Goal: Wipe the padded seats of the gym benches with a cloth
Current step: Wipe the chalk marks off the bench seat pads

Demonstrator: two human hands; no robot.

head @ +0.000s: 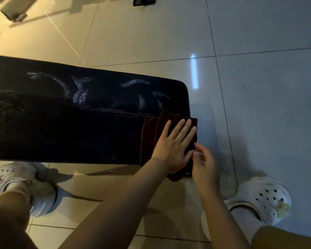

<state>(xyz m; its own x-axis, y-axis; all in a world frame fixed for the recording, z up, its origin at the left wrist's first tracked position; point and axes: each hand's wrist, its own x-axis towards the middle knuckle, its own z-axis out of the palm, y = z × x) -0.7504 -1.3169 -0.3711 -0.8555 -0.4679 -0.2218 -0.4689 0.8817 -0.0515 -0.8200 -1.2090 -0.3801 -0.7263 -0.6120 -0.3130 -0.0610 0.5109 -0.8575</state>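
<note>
A long black padded bench seat (pixel 70 123) runs from the left edge to the middle of the view, with pale wet streaks on its far half. A folded dark brown cloth (pixel 149 133) lies over the seat's near right corner and hangs past its edges. My left hand (pixel 174 146) lies flat on the cloth with straight, spread fingers. My right hand (pixel 204 164) is just to the right of it, its curled fingertips pinching the cloth's right edge beside the left hand's little finger.
Glossy tiled floor (pixel 258 105) surrounds the bench. My two feet in white perforated clogs stand at the left (pixel 25 184) and right (pixel 266 200) of the near side. A grey frame foot (pixel 14 13) and a dark object (pixel 144 0) sit at the top.
</note>
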